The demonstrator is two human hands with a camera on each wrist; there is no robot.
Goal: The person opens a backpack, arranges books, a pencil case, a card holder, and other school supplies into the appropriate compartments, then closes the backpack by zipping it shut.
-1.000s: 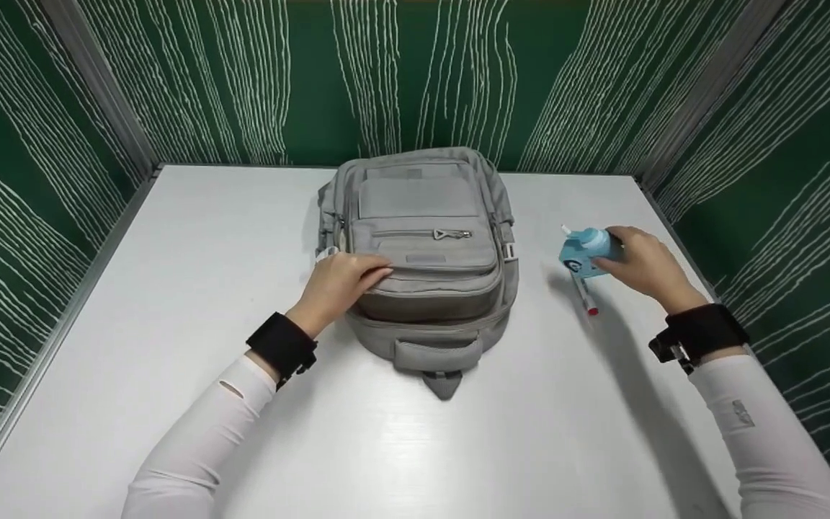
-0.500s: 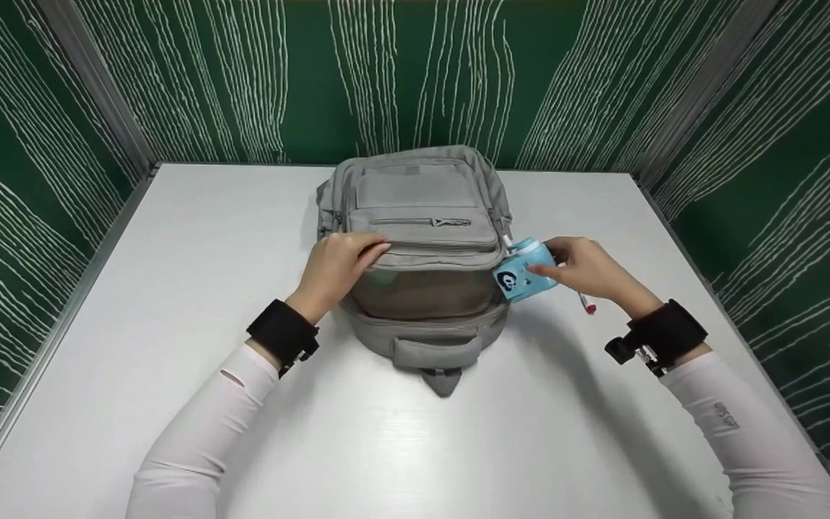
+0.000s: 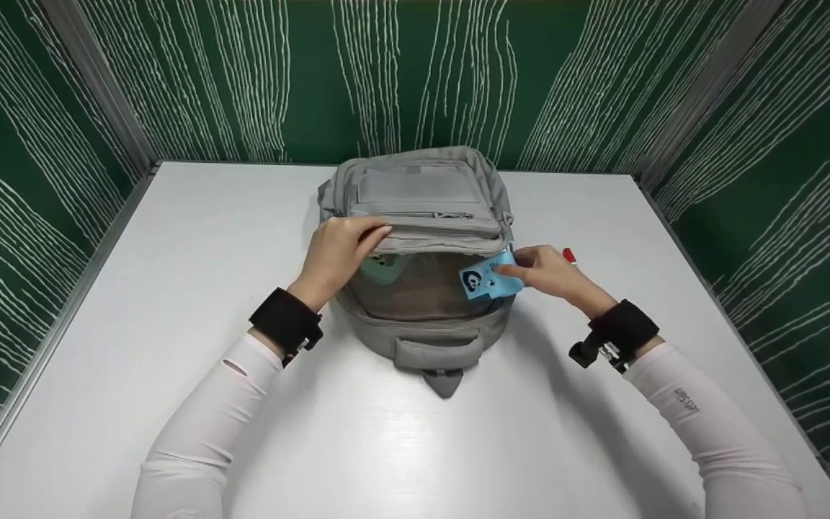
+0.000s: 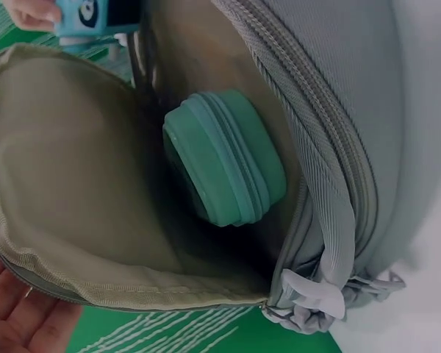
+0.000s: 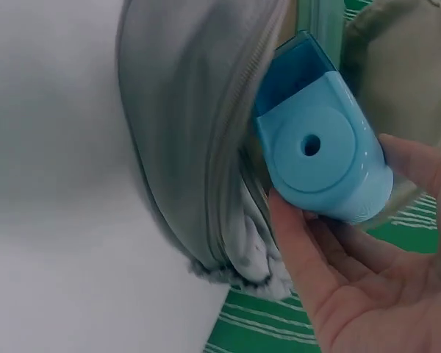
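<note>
A grey backpack [image 3: 436, 353] lies on the white table with its front compartment gaping. My left hand [image 3: 339, 249] pinches the edge of the front flap and holds it raised. From the right, my right hand [image 3: 555, 272] grips a light blue pencil sharpener [image 3: 487, 280] at the right side of the opening. The right wrist view shows the sharpener's [image 5: 312, 143] round pencil hole and dark translucent drawer, with thumb and fingers around its body. Inside the compartment sits a rounded mint-green case [image 4: 228, 158], partly hidden by the flap in the head view.
A marker with a red end [image 3: 568, 256] lies on the table behind my right hand, mostly hidden. White table surface [image 3: 400, 447] extends in front of the backpack. Green panels with white streaks [image 3: 314, 79] stand around the back and sides.
My right hand has carried the pencil sharpener left, from beside the backpack to its opening. My left hand has lifted the flap higher, and the green case has come into view.
</note>
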